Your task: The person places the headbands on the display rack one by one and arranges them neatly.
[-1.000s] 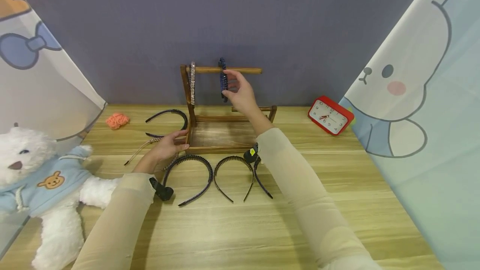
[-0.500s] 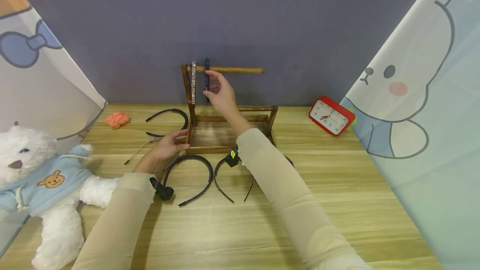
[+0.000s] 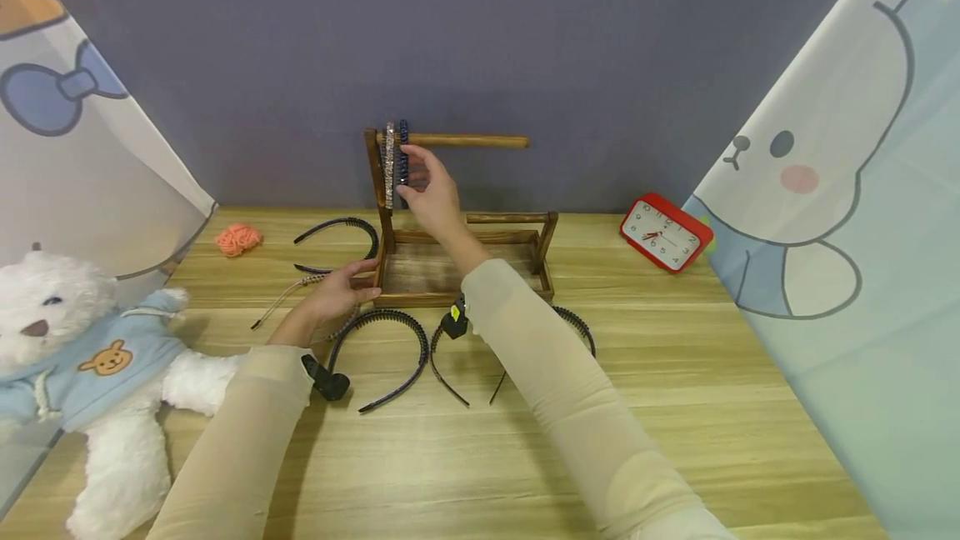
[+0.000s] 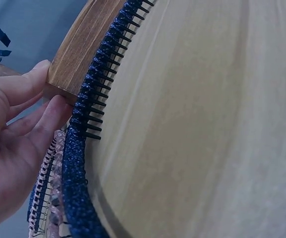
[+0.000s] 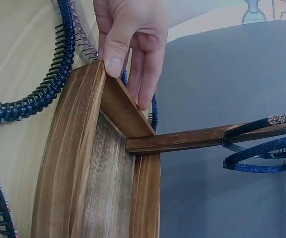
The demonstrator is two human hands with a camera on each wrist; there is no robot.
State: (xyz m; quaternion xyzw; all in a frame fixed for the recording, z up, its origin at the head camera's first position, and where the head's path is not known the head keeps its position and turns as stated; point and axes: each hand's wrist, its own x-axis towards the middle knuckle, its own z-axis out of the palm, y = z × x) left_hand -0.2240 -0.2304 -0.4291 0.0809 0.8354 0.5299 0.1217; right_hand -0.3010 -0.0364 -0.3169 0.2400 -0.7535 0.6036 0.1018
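White plush is filling my far left, where a toy bear (image 3: 112, 373) is sitting on the table (image 3: 720, 398), near a loop of orange yarn (image 3: 238, 239). Next, 1 dark headband (image 3: 372, 233) is lying behind the left hand (image 3: 333, 298). I am seeing that hand's fingers stretching, thumb apart and gripping nothing, against the left end of the wooden stand (image 3: 420, 302), probably bracing it against the other hand's push. Before the stand, 1 navy headband (image 3: 423, 348) is lying flat.

Above, 1 glittery headband (image 3: 389, 169) is hanging on the rod (image 3: 480, 141) near its post. Just to its right, the blue headband (image 3: 403, 130) is straddling the rod; the right hand (image 3: 437, 200) is pinching its side between thumb and fingers, presumably to hold the arch upright and parallel. I am not telling whether the 2 are touching. Farther right, 1 headband (image 3: 581, 326) is showing partly beyond the sleeve (image 3: 555, 373), and a red clock (image 3: 666, 233) is leaning back.
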